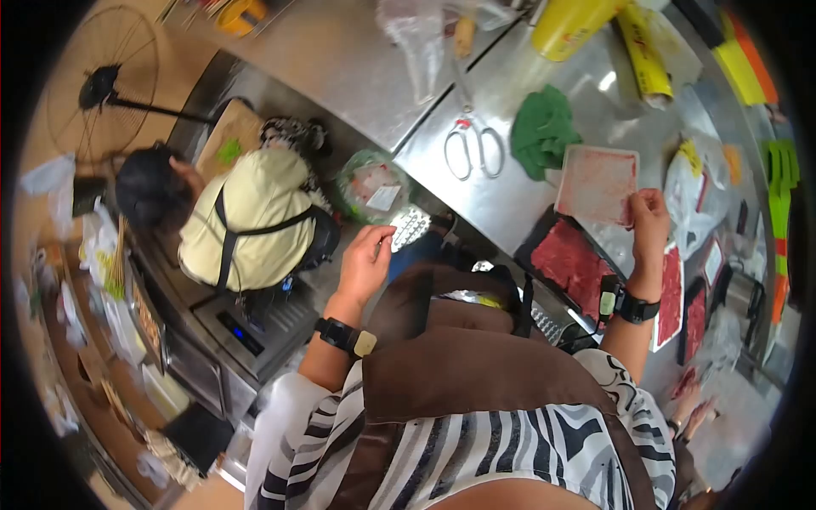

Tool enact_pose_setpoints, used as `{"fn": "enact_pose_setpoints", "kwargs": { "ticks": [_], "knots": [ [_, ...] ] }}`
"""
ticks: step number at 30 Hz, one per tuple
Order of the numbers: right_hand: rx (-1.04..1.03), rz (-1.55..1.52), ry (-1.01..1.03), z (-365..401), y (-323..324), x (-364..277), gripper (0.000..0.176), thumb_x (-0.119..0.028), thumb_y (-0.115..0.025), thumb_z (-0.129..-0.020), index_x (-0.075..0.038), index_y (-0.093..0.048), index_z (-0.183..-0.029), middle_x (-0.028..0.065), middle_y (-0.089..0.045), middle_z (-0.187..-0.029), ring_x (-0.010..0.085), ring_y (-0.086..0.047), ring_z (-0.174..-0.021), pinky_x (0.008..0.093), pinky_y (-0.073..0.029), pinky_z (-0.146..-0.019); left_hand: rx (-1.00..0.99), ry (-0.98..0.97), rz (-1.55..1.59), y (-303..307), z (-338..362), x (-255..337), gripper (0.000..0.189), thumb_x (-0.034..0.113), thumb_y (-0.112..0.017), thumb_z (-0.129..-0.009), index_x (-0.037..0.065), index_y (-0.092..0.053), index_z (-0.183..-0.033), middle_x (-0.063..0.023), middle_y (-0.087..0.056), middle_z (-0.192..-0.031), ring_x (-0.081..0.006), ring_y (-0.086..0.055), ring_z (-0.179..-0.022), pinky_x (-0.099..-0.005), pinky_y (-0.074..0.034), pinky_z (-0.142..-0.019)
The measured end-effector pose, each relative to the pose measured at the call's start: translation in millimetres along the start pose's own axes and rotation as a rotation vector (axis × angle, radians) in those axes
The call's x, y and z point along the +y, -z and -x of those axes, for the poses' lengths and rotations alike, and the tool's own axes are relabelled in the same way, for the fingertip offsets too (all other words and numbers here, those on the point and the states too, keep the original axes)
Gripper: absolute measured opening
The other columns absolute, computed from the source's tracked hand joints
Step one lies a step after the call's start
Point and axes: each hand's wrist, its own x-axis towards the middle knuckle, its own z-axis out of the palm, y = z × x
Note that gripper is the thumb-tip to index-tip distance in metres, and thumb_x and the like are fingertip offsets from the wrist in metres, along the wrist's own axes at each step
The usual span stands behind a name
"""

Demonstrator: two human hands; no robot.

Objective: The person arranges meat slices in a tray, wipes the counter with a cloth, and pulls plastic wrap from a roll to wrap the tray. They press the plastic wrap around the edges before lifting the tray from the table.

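Note:
My right hand (648,212) pinches the lower right edge of a shallow translucent tray or lid (597,183) with red stains, tilted over the steel counter. Just below it lies a black tray of red meat (568,262). Left of the stained piece is a crumpled green cloth (544,132), and scissors with looped metal handles (473,149) lie further left. My left hand (367,262) is raised away from the counter, its fingers bent, thumb near the fingertips; nothing shows in it. A clear bag with a white label (374,187) is beyond it, lower down.
A person in a pale yellow top (255,204) bends over at the left, near a standing fan (102,85). More meat trays (670,297) and plastic bags (701,187) lie at the right. Another person's hands (695,416) show at the lower right.

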Motion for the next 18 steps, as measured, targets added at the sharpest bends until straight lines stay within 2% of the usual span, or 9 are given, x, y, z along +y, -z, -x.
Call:
{"fn": "enact_pose_setpoints", "kwargs": {
  "ticks": [1,3,5,7,9,11,15,18],
  "knots": [
    [-0.028,-0.004,-0.005,5,-12,-6,0.007,-0.006,-0.061,-0.086,-0.004,-0.054,-0.084,0.0027,-0.058,-0.064,0.0079,-0.049,-0.048,0.0212,-0.038,-0.044,0.018,0.069,0.003,5,16,-9,0.015,0.007,-0.059,-0.092,0.004,-0.067,-0.104,-0.0127,-0.066,-0.098,-0.0309,-0.066,-0.088,-0.0346,-0.052,-0.077],
    [-0.113,-0.016,0.141,17,-32,-19,0.003,-0.006,-0.058,-0.090,-0.005,-0.055,-0.088,0.0002,-0.058,-0.069,0.0064,-0.049,-0.052,0.0219,-0.038,-0.045,0.049,0.116,0.008,15,46,-26,0.015,0.008,-0.059,-0.092,0.004,-0.068,-0.104,-0.0127,-0.066,-0.097,-0.0301,-0.066,-0.086,-0.0343,-0.051,-0.076],
    [-0.108,-0.002,0.157,29,-52,-34,0.003,-0.004,-0.057,-0.089,-0.004,-0.054,-0.088,0.0008,-0.058,-0.070,0.0069,-0.050,-0.053,0.0216,-0.039,-0.046,0.044,0.170,-0.034,24,65,-37,0.015,0.008,-0.059,-0.092,0.004,-0.068,-0.103,-0.0132,-0.066,-0.095,-0.0304,-0.065,-0.084,-0.0344,-0.051,-0.076],
    [-0.034,0.070,0.162,38,-64,-43,0.003,-0.004,-0.057,-0.089,-0.004,-0.054,-0.087,0.0013,-0.059,-0.070,0.0075,-0.051,-0.053,0.0218,-0.039,-0.046,0.056,0.199,-0.039,33,76,-50,0.015,0.008,-0.060,-0.092,0.004,-0.068,-0.103,-0.0135,-0.066,-0.095,-0.0304,-0.065,-0.084,-0.0344,-0.051,-0.075],
    [-0.003,0.081,0.176,30,-56,-24,0.003,-0.005,-0.057,-0.088,-0.004,-0.055,-0.088,0.0013,-0.058,-0.069,0.0081,-0.052,-0.054,0.0220,-0.039,-0.046,0.057,0.221,-0.054,43,81,-63,0.015,0.009,-0.060,-0.092,0.004,-0.068,-0.103,-0.0137,-0.066,-0.094,-0.0304,-0.065,-0.083,-0.0345,-0.051,-0.075],
    [0.158,0.145,0.175,31,-44,-7,0.005,-0.006,-0.060,-0.086,-0.003,-0.056,-0.087,0.0029,-0.057,-0.066,0.0088,-0.051,-0.050,0.0231,-0.040,-0.044,0.046,0.245,0.003,57,84,-78,0.015,0.009,-0.060,-0.092,0.004,-0.068,-0.104,-0.0139,-0.066,-0.094,-0.0308,-0.065,-0.085,-0.0346,-0.051,-0.076],
    [0.367,0.054,-0.036,52,-15,24,0.008,-0.009,-0.064,-0.085,-0.005,-0.058,-0.086,0.0007,-0.057,-0.070,0.0079,-0.052,-0.058,0.0235,-0.043,-0.048,-0.023,0.213,0.009,97,88,-121,0.015,0.010,-0.060,-0.092,0.004,-0.068,-0.104,-0.0139,-0.066,-0.095,-0.0310,-0.065,-0.087,-0.0349,-0.051,-0.077],
    [0.458,-0.011,0.065,88,-24,22,0.007,-0.009,-0.065,-0.086,-0.005,-0.058,-0.087,-0.0002,-0.056,-0.072,0.0075,-0.050,-0.057,0.0235,-0.043,-0.048,-0.070,0.213,0.045,133,94,-159,0.015,0.009,-0.060,-0.092,0.002,-0.067,-0.104,-0.0136,-0.066,-0.096,-0.0297,-0.066,-0.088,-0.0347,-0.051,-0.078]
  ]
}}
